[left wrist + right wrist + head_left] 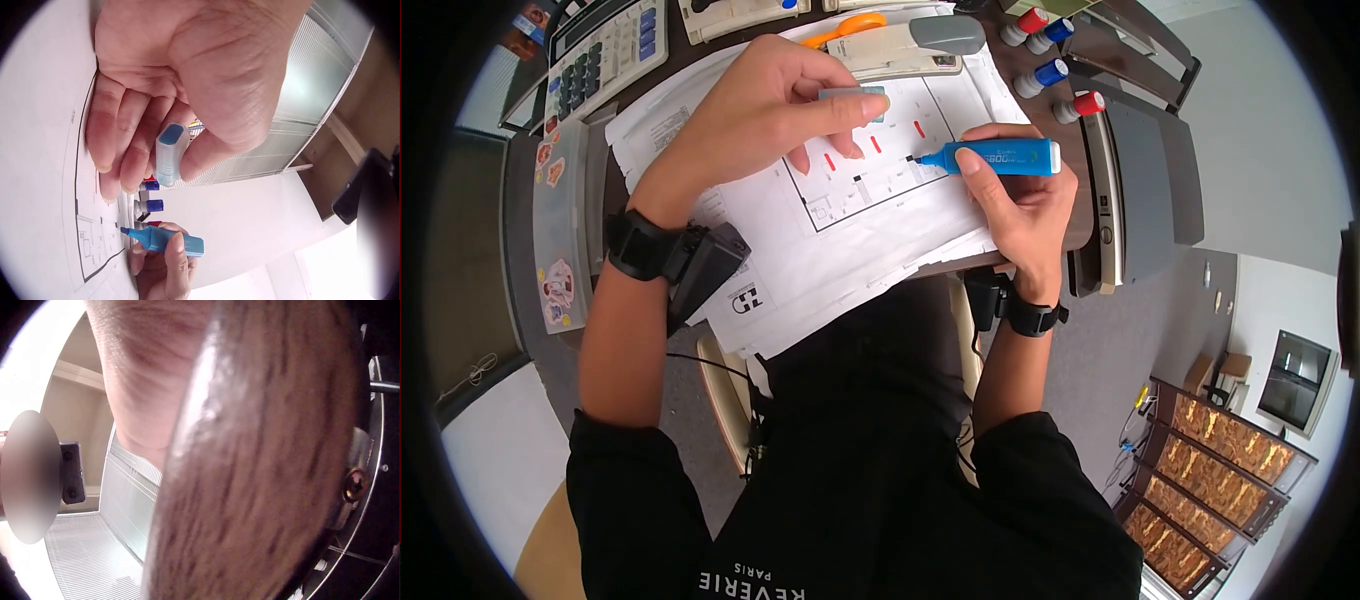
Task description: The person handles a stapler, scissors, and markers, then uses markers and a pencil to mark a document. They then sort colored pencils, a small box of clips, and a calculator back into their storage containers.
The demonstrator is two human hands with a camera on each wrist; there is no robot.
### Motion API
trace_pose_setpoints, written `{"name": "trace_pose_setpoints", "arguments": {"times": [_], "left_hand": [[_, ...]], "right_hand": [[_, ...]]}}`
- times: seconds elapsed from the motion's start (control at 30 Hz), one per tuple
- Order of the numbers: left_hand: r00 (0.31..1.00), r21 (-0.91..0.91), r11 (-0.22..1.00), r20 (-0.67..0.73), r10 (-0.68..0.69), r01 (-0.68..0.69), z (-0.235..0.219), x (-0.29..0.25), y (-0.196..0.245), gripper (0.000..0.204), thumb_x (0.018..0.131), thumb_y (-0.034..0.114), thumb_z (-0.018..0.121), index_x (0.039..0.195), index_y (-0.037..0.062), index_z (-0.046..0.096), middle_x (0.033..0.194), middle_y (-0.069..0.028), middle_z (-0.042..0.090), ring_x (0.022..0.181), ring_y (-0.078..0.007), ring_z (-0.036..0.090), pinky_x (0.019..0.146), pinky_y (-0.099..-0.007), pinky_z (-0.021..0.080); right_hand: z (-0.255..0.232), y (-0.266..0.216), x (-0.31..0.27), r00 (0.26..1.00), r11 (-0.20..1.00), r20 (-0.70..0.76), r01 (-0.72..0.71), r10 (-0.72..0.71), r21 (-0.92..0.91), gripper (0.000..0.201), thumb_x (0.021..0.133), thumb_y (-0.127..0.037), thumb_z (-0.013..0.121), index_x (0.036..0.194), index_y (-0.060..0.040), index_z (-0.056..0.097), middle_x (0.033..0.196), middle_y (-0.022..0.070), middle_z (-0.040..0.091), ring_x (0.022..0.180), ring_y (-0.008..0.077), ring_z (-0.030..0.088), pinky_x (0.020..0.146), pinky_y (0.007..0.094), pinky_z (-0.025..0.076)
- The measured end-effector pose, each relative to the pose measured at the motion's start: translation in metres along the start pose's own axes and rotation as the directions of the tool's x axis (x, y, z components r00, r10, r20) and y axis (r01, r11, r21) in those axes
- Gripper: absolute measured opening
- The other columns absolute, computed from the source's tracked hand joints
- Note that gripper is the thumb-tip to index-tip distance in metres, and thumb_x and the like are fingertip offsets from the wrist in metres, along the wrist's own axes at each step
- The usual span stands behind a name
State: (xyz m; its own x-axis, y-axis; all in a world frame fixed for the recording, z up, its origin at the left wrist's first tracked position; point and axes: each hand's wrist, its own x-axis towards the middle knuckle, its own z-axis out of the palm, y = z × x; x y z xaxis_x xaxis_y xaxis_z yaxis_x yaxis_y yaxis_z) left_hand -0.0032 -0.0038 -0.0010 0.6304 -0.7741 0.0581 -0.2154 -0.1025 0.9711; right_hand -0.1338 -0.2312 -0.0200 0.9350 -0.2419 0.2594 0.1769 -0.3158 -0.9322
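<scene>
My right hand [1030, 215] grips a blue highlighter [1012, 156] with its uncapped tip pointing left, right at the printed floor plan on the white paper sheet [800, 275]. In my left hand [775, 110], a translucent cap [170, 164] with a blue end is pinched between thumb and fingers above the sheet. Several short red marks [876, 145] show on the plan below that hand. In the right wrist view, the brown table edge [262, 456] hides most of the right hand and all of the highlighter.
Behind the sheet lie a grey-and-white stapler [890, 52] and an orange-handled tool [840, 28]. Several red- and blue-topped markers, one a red-topped marker [1080, 107], stand at the back right. A calculator [605, 75] sits at the back left, above a clear stickered box [560, 225].
</scene>
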Motion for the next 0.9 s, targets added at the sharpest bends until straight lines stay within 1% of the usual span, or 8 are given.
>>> {"name": "trace_pose_setpoints", "arguments": {"times": [0.23, 0.33, 0.4, 0.5, 0.63, 0.7, 0.83, 0.9], "left_hand": [[1.000, -0.008, 1.000, 0.002, -0.011, 0.011, 0.000, 0.000, 0.001, 0.033, 0.095, 0.029, 0.067, 0.098, -0.0029, 0.070, 0.076, -0.0107, 0.071, 0.075, -0.0148, 0.074, 0.047, -0.0197, 0.047], [1.000, 0.019, 1.000, -0.002, -0.012, 0.012, 0.000, 0.001, 0.001, 0.033, 0.095, 0.029, 0.067, 0.099, -0.0030, 0.070, 0.077, -0.0106, 0.071, 0.075, -0.0150, 0.074, 0.047, -0.0197, 0.047], [1.000, -0.019, 1.000, -0.011, 0.001, -0.001, 0.000, 0.000, -0.001, 0.033, 0.093, 0.028, 0.071, 0.100, -0.0040, 0.072, 0.078, -0.0106, 0.071, 0.070, -0.0119, 0.071, 0.043, -0.0206, 0.046], [1.000, -0.024, 1.000, -0.009, -0.008, 0.008, -0.001, 0.000, -0.001, 0.033, 0.093, 0.028, 0.071, 0.100, -0.0039, 0.072, 0.078, -0.0106, 0.071, 0.070, -0.0117, 0.071, 0.044, -0.0208, 0.046], [1.000, -0.003, 1.000, -0.021, -0.011, 0.011, 0.000, 0.001, 0.001, 0.033, 0.093, 0.028, 0.070, 0.099, -0.0038, 0.072, 0.077, -0.0106, 0.071, 0.070, -0.0117, 0.071, 0.044, -0.0209, 0.046], [0.999, 0.041, 0.999, 0.022, -0.037, 0.036, -0.002, 0.001, 0.003, 0.031, 0.096, 0.027, 0.066, 0.098, -0.0035, 0.069, 0.076, -0.0097, 0.071, 0.074, -0.0137, 0.073, 0.046, -0.0192, 0.046], [1.000, 0.033, 0.999, 0.003, -0.024, 0.024, 0.000, 0.000, 0.001, 0.029, 0.096, 0.025, 0.066, 0.100, -0.0036, 0.069, 0.076, -0.0098, 0.071, 0.073, -0.0135, 0.073, 0.046, -0.0189, 0.046], [1.000, 0.039, 0.999, 0.001, -0.021, 0.020, 0.000, 0.000, 0.001, 0.029, 0.096, 0.024, 0.066, 0.101, -0.0037, 0.068, 0.077, -0.0102, 0.072, 0.073, -0.0133, 0.073, 0.046, -0.0187, 0.046]], "right_hand": [[0.000, 0.000, 0.000, 1.000, 0.999, 0.008, -0.002, 0.002, 0.041, 0.018, 0.083, -0.007, 0.081, 0.096, 0.0010, 0.071, 0.086, 0.0039, 0.071, 0.071, 0.0066, 0.061, 0.061, 0.0203, 0.048], [0.000, 0.000, 0.000, 1.000, 1.000, 0.013, -0.006, 0.006, -0.002, 0.017, 0.083, -0.006, 0.081, 0.096, 0.0016, 0.071, 0.087, 0.0042, 0.071, 0.072, 0.0068, 0.062, 0.062, 0.0205, 0.049], [0.001, 0.000, 0.000, 1.000, 0.999, 0.005, 0.002, -0.002, 0.037, 0.018, 0.083, -0.006, 0.081, 0.096, 0.0008, 0.071, 0.085, 0.0037, 0.071, 0.071, 0.0066, 0.062, 0.062, 0.0203, 0.049], [0.003, 0.002, 0.000, 0.999, 0.999, -0.002, 0.050, -0.050, 0.022, 0.017, 0.083, -0.006, 0.081, 0.096, 0.0001, 0.071, 0.083, 0.0034, 0.071, 0.070, 0.0064, 0.062, 0.061, 0.0203, 0.049], [0.002, 0.006, 0.002, 0.998, 0.998, -0.001, 0.061, -0.061, 0.008, 0.017, 0.083, -0.009, 0.081, 0.095, -0.0013, 0.072, 0.080, 0.0024, 0.071, 0.068, 0.0056, 0.062, 0.060, 0.0198, 0.048], [0.001, 0.008, 0.003, 0.995, 0.992, 0.000, 0.101, -0.101, -0.079, 0.016, 0.083, -0.011, 0.081, 0.093, -0.0028, 0.073, 0.076, 0.0013, 0.070, 0.064, 0.0048, 0.061, 0.057, 0.0196, 0.047], [0.002, 0.011, 0.003, 0.995, 0.993, -0.015, 0.093, -0.094, -0.072, 0.015, 0.082, -0.013, 0.081, 0.091, -0.0038, 0.073, 0.071, 0.0006, 0.069, 0.060, 0.0044, 0.060, 0.055, 0.0195, 0.046], [0.002, 0.012, 0.004, 0.992, 0.989, -0.027, 0.119, -0.122, -0.088, 0.014, 0.082, -0.013, 0.080, 0.090, -0.0033, 0.073, 0.070, 0.0006, 0.069, 0.058, 0.0043, 0.059, 0.054, 0.0195, 0.046]]}}
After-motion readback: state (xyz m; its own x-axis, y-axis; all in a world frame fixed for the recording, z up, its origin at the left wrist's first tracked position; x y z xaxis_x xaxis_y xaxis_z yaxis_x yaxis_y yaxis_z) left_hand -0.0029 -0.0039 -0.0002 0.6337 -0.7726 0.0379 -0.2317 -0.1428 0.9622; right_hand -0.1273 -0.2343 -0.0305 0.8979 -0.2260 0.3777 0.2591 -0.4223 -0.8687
